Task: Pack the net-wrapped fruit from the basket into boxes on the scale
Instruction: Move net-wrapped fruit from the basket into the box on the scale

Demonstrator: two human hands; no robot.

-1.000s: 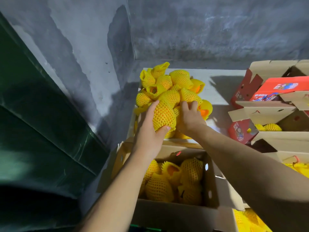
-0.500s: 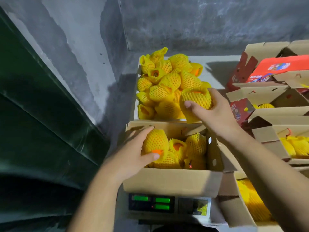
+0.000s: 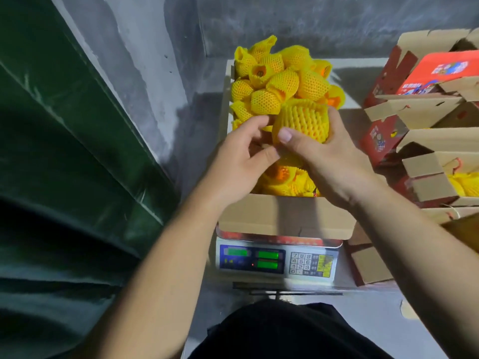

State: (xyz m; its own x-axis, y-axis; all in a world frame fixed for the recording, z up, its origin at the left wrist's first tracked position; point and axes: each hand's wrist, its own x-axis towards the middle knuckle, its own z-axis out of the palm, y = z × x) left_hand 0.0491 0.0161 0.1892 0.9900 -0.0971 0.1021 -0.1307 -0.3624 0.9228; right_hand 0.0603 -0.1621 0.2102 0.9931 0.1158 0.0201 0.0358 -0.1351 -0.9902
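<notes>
- We see the right hand [image 3: 329, 161] gripping one net-wrapped fruit [image 3: 302, 121], thumb curled over its near side and fingers round its right side, held above the far edge of the cardboard box [image 3: 285, 216]
- The left hand [image 3: 239, 161] is just beside it, fingers loosely curled; its thumb meets the yellow netting below the held fruit, but we cannot tell whether it pinches anything
- The box sits on the scale [image 3: 277, 260], whose green displays and keypad face us at the near edge
- More wrapped fruit lies inside the box [image 3: 282, 177], under both hands
- The basket [image 3: 228, 99] stands right behind the box, heaped with netted fruit [image 3: 282, 73]
- Other open boxes [image 3: 427, 161] stand to the right, one showing yellow netting
</notes>
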